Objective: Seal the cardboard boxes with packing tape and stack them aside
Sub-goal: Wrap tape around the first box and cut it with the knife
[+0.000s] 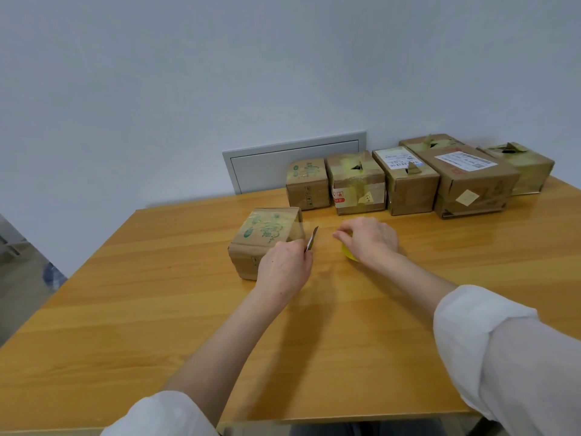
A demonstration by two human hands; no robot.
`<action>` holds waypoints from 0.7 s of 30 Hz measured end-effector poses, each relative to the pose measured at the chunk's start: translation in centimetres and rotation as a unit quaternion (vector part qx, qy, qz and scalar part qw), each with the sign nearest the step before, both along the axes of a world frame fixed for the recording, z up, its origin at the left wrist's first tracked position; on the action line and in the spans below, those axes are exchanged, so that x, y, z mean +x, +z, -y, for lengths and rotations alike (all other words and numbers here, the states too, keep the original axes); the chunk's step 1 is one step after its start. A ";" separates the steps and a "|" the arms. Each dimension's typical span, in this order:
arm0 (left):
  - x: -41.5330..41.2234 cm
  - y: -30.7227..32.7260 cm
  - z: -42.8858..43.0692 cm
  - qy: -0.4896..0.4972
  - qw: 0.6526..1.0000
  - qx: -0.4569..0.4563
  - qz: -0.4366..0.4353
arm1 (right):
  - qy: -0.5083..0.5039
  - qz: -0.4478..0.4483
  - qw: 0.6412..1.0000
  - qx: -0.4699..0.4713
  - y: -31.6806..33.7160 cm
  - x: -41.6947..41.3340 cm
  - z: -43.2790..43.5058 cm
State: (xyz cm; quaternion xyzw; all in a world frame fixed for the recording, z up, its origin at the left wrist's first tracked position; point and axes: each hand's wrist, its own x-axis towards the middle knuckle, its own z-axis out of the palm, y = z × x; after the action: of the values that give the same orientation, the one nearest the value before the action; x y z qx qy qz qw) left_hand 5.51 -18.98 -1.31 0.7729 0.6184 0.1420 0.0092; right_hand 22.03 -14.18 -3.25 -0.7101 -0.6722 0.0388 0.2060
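A: Near box (267, 234): where does it sit against the grips?

B: On the bench (157, 309), left of centre, upright, green print on its top face. The left grip (284, 267) is just in front of the box's near right corner and covers part of that side; whether it touches the cardboard, I cannot tell. Its fingers are curled tight round a thin flat blade (312, 239), which sticks up beside the box's right edge.

A: And the right?

B: The right grip (369, 239) is to the right of the blade, apart from the box, with its fingers bent down over a yellow tape roll (348, 253) and clamped on it. The roll rests on the bench.

A: What can't you read?

B: Most of the roll, since only a yellow wedge shows under the palm. A glossy sheen lies on the box's right end (clear tape, most likely). Any strip running from it to the roll is too faint to confirm. The blade's handle is buried in the fist.

A: Behind them?

B: A row of five boxes (408, 187) stands side by side along the far edge, patched with yellowish tape, two with white labels. A grey wall panel (261, 171) is partly hidden behind them. The white sleeves (490, 350) are cut off at the frame's bottom.
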 end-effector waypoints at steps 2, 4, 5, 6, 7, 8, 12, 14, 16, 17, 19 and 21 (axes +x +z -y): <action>-0.1 0.0 0.1 0.002 1.000 -0.003 0.021 | 0.001 0.002 1.000 -0.002 0.0 -0.1 -0.1; -0.2 0.1 0.2 0.002 0.999 -0.003 0.034 | 0.001 -0.001 1.000 -0.003 0.0 -0.1 -0.1; -0.2 0.1 0.2 0.003 0.999 -0.002 0.037 | 0.002 -0.001 1.000 -0.002 -0.1 -0.1 -0.1; -0.3 0.1 0.2 0.004 0.999 0.000 0.039 | 0.002 0.000 1.000 -0.001 -0.1 -0.1 -0.1; -0.3 0.1 0.2 0.006 0.999 0.000 0.040 | 0.002 0.001 1.000 0.000 -0.1 -0.1 -0.2; -0.3 0.0 0.2 0.007 0.999 -0.001 0.040 | 0.002 0.001 1.000 0.000 -0.2 -0.1 -0.2; 0.1 0.0 0.3 0.010 0.999 0.000 0.043 | 0.006 0.000 1.000 0.002 -0.3 -0.1 -0.2; 0.3 0.2 0.3 0.011 0.999 0.000 0.044 | 0.007 0.001 1.000 0.005 -0.3 0.0 -0.2; 0.6 0.3 0.1 0.015 0.999 -0.006 0.049 | 0.007 0.002 1.000 0.009 -0.3 0.0 -0.1; 0.7 0.4 0.0 0.019 0.998 -0.011 0.053 | 0.008 0.003 1.000 0.011 -0.3 0.0 -0.1; 1.0 0.5 -0.2 0.025 0.997 -0.024 0.065 | 0.013 0.006 1.000 0.011 -0.4 0.0 0.0; 1.3 0.5 -0.4 0.032 0.996 -0.038 0.075 | 0.017 0.010 1.000 0.011 -0.4 -0.1 0.0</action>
State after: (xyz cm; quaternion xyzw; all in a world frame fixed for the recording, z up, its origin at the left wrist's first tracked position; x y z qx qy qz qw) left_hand 6.84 -18.60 -0.81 0.7388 0.6455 0.1760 0.0808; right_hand 21.96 -14.22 -3.69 -0.6963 -0.6868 0.0284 0.2066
